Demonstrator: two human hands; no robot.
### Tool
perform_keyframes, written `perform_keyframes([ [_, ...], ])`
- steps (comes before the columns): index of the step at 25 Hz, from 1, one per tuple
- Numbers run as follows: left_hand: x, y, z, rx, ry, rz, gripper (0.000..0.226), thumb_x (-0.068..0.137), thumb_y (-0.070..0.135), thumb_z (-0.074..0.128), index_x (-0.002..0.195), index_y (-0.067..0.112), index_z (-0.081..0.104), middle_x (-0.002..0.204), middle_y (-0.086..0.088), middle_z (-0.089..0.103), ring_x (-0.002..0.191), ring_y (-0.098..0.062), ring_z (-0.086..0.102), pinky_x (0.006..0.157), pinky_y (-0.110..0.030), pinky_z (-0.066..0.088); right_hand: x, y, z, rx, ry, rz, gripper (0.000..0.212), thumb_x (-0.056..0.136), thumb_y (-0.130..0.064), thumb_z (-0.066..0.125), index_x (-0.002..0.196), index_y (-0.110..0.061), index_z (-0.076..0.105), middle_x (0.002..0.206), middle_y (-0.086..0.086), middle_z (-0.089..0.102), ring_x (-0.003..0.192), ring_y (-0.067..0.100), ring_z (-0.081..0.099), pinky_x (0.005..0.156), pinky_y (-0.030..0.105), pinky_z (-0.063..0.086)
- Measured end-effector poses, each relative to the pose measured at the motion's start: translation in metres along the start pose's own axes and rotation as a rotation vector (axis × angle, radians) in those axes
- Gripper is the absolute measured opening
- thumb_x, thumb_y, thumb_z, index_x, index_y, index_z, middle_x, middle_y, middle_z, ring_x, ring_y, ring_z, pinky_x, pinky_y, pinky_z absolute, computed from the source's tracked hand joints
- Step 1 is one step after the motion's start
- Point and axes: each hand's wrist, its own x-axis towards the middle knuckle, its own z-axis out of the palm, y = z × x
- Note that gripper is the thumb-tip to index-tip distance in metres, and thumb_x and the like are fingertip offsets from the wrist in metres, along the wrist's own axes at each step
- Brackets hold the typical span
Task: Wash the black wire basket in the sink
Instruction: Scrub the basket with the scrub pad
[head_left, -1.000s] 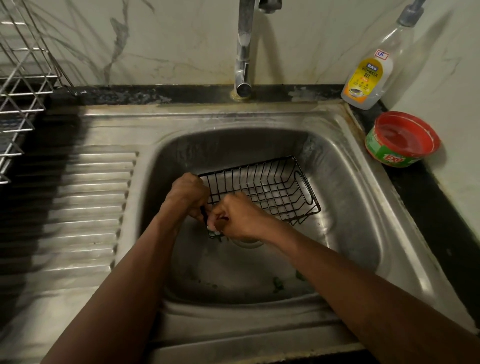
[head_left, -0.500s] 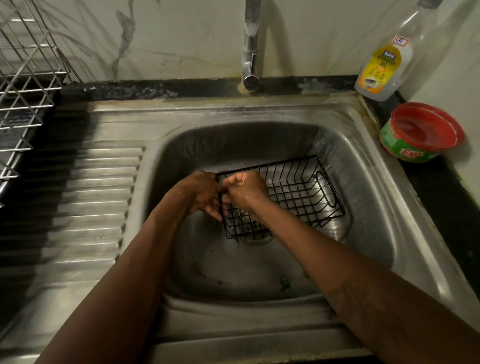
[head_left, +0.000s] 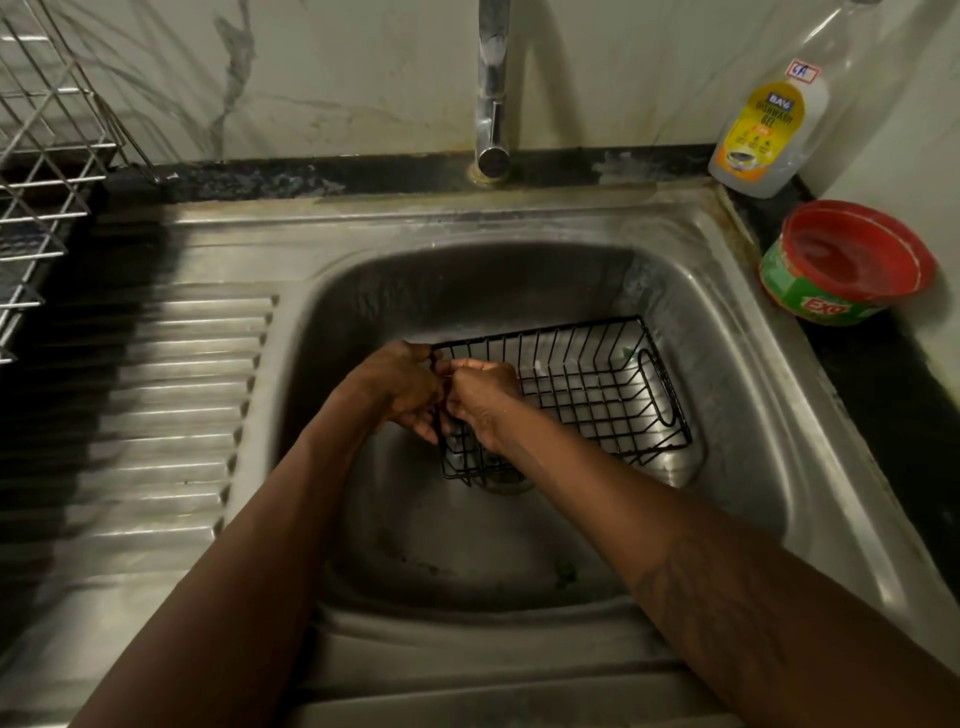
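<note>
Head view: both forearms are reaching into the steel sink (head_left: 363, 525). The left hand (head_left: 400, 387) is curling round the end wires of the black wire basket (head_left: 597, 395), and the right hand (head_left: 480, 397) is pinching its rim alongside. The basket is sitting upright on the basin floor, over the drain. Beyond, the faucet (head_left: 492, 104) is rising at the back, with the dishwash gel bottle (head_left: 766, 130) and red Exo tub (head_left: 852, 265) standing on the bench at far right.

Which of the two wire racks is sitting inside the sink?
The black wire basket, lying over the drain; the silver rack stands outside, at the far left.
</note>
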Motion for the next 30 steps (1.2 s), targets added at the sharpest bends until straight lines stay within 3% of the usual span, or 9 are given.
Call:
perform_keyframes([
  [4, 0.002, 0.0, -0.001, -0.015, 0.048, -0.026, 0.059, 0.1, -0.006, 0.051, 0.15, 0.023, 0.039, 0.1, -0.028, 0.072, 0.071, -0.031, 0.075, 0.065, -0.046, 0.064, 0.008, -0.001, -0.018, 0.047, 0.228, 0.042, 0.008, 0.096, -0.01, 0.068, 0.09, -0.016, 0.066, 0.089, 0.007, 0.072, 0.078, 0.014, 0.074, 0.069, 0.021, 0.061],
  [8, 0.004, -0.003, -0.003, -0.008, 0.043, -0.034, 0.064, 0.1, -0.007, 0.049, 0.154, 0.024, 0.035, 0.098, -0.028, 0.073, 0.075, -0.033, 0.077, 0.07, -0.047, 0.063, 0.013, -0.001, -0.018, 0.254, 0.102, 0.023, 0.007, 0.091, -0.003, 0.07, 0.092, -0.01, 0.072, 0.087, 0.006, 0.077, 0.083, 0.017, 0.076, 0.094, 0.035, 0.059],
  [12, 0.0, -0.002, -0.002, 0.012, 0.008, -0.01, 0.058, 0.1, -0.006, 0.052, 0.15, 0.021, 0.041, 0.096, -0.026, 0.074, 0.082, -0.035, 0.077, 0.074, -0.048, 0.064, 0.011, 0.001, -0.014, 0.093, 0.027, -0.006, 0.022, 0.083, -0.005, 0.08, 0.103, -0.009, 0.071, 0.099, 0.008, 0.077, 0.095, 0.021, 0.074, 0.094, 0.039, 0.06],
  [15, -0.006, 0.003, 0.002, 0.036, -0.008, -0.006, 0.047, 0.097, -0.004, 0.058, 0.135, 0.021, 0.046, 0.092, -0.023, 0.074, 0.086, -0.036, 0.076, 0.078, -0.049, 0.063, 0.009, 0.003, -0.012, 0.018, 0.051, 0.029, 0.016, 0.087, -0.005, 0.075, 0.101, -0.013, 0.071, 0.096, 0.006, 0.077, 0.093, 0.021, 0.074, 0.089, 0.038, 0.062],
  [20, -0.008, 0.006, -0.002, -0.01, 0.018, -0.003, 0.051, 0.092, -0.013, 0.058, 0.128, 0.019, 0.041, 0.089, -0.022, 0.071, 0.075, -0.034, 0.074, 0.068, -0.051, 0.064, 0.01, 0.002, -0.012, -0.543, 0.127, -0.158, 0.007, 0.088, -0.019, 0.078, 0.091, -0.024, 0.074, 0.095, 0.0, 0.075, 0.087, 0.012, 0.071, 0.072, 0.026, 0.06],
  [22, -0.009, 0.005, -0.005, -0.033, 0.021, 0.007, 0.053, 0.091, -0.015, 0.059, 0.127, 0.02, 0.041, 0.091, -0.024, 0.07, 0.068, -0.032, 0.073, 0.061, -0.05, 0.064, 0.009, 0.0, -0.015, -0.889, 0.035, -0.363, 0.011, 0.089, -0.027, 0.078, 0.081, -0.021, 0.072, 0.082, -0.003, 0.07, 0.078, 0.008, 0.066, 0.068, 0.024, 0.056],
  [25, -0.009, 0.004, -0.011, -0.114, 0.037, 0.025, 0.043, 0.097, -0.011, 0.053, 0.124, 0.02, 0.041, 0.085, -0.021, 0.067, 0.06, -0.03, 0.069, 0.052, -0.048, 0.061, 0.005, -0.008, -0.026, -1.088, -0.156, -0.503, 0.027, 0.093, -0.025, 0.074, 0.068, -0.023, 0.064, 0.069, -0.005, 0.062, 0.067, 0.006, 0.061, 0.07, 0.026, 0.055],
  [28, -0.01, 0.004, -0.017, -0.246, 0.052, 0.01, 0.023, 0.104, 0.002, 0.04, 0.118, 0.02, 0.043, 0.093, -0.021, 0.062, 0.063, -0.034, 0.065, 0.056, -0.051, 0.057, 0.005, -0.007, -0.03, -1.274, -0.263, -0.472, 0.008, 0.093, -0.012, 0.071, 0.086, -0.016, 0.071, 0.09, 0.0, 0.069, 0.087, 0.011, 0.067, 0.078, 0.025, 0.053],
  [30, -0.01, 0.002, -0.018, -0.205, 0.094, 0.047, 0.027, 0.102, -0.001, 0.048, 0.117, 0.021, 0.045, 0.102, -0.02, 0.064, 0.07, -0.036, 0.069, 0.061, -0.056, 0.06, 0.008, -0.007, -0.034, -1.304, -0.234, -0.434, 0.009, 0.091, -0.006, 0.07, 0.096, -0.013, 0.072, 0.102, 0.004, 0.07, 0.099, 0.017, 0.067, 0.085, 0.028, 0.055],
])
